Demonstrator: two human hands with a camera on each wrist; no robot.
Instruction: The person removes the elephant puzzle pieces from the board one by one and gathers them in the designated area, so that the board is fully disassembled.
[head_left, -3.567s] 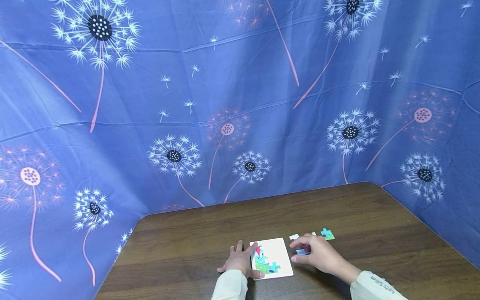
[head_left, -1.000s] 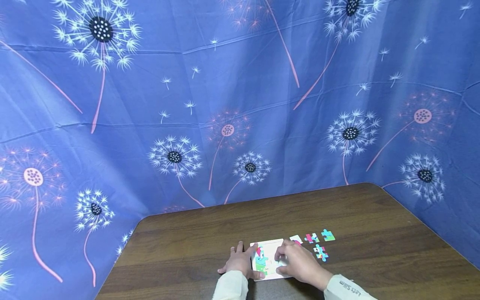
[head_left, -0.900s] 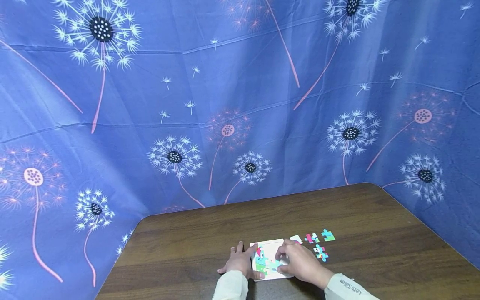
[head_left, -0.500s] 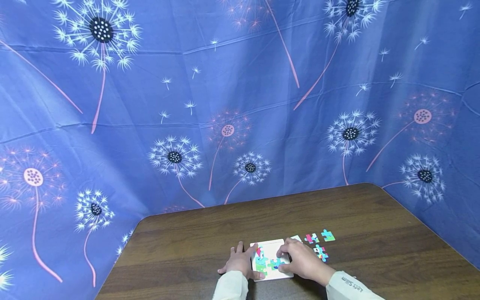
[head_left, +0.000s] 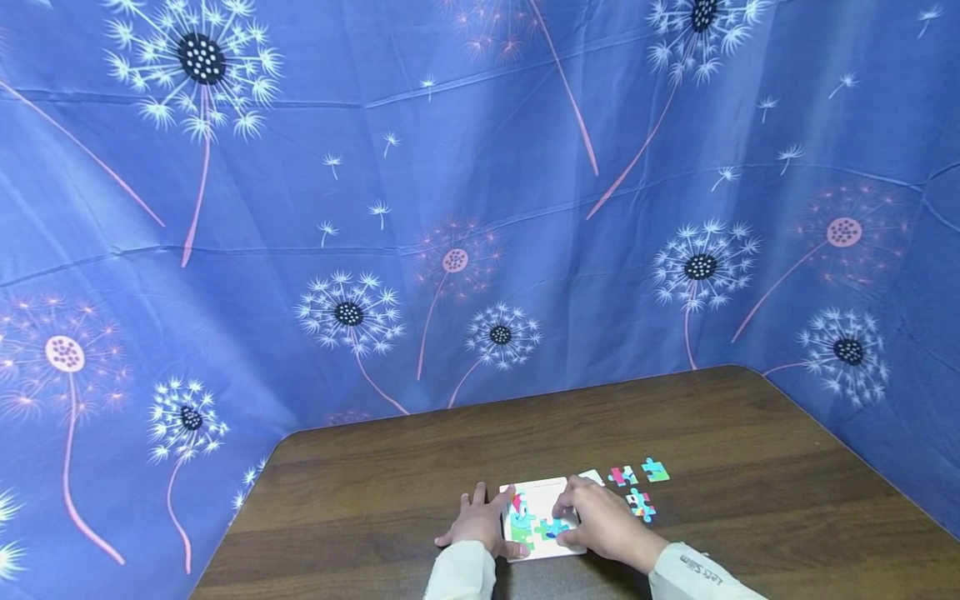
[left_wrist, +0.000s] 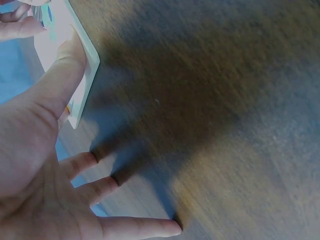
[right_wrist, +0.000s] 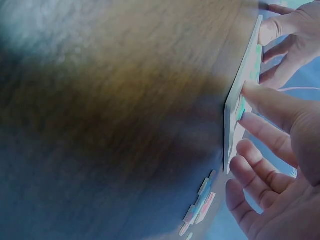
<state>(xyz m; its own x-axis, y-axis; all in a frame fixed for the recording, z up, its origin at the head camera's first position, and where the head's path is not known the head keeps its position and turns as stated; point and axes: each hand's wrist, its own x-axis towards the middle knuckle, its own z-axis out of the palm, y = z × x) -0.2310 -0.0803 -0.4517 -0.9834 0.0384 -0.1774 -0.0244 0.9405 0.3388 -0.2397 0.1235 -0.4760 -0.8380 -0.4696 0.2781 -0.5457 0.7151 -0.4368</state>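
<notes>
A white square puzzle board (head_left: 551,490) lies on the table, with blue, green and red jigsaw pieces fitted along its left side. My left hand (head_left: 474,525) rests at the board's left edge, fingers spread; in the left wrist view its thumb (left_wrist: 67,62) lies on the board's corner. My right hand (head_left: 606,523) is over the board's right side. Its thumb and index finger pinch a blue and green jigsaw piece (head_left: 553,528) at the lower middle, beside the fitted pieces. The right wrist view shows that piece (right_wrist: 241,107) mostly covered by fingertips.
Several loose pieces lie right of the board: a red and blue piece (head_left: 622,476), a blue-green piece (head_left: 655,470), a multicoloured piece (head_left: 641,505) and a whitish piece (head_left: 592,477) partly behind my right hand. The brown wooden table (head_left: 375,500) meets a blue dandelion-print cloth (head_left: 420,183).
My right hand has moved left from beside the board onto it. Within the last second the pinched piece has turned so that its blue and green face shows. The left hand has stayed put.
</notes>
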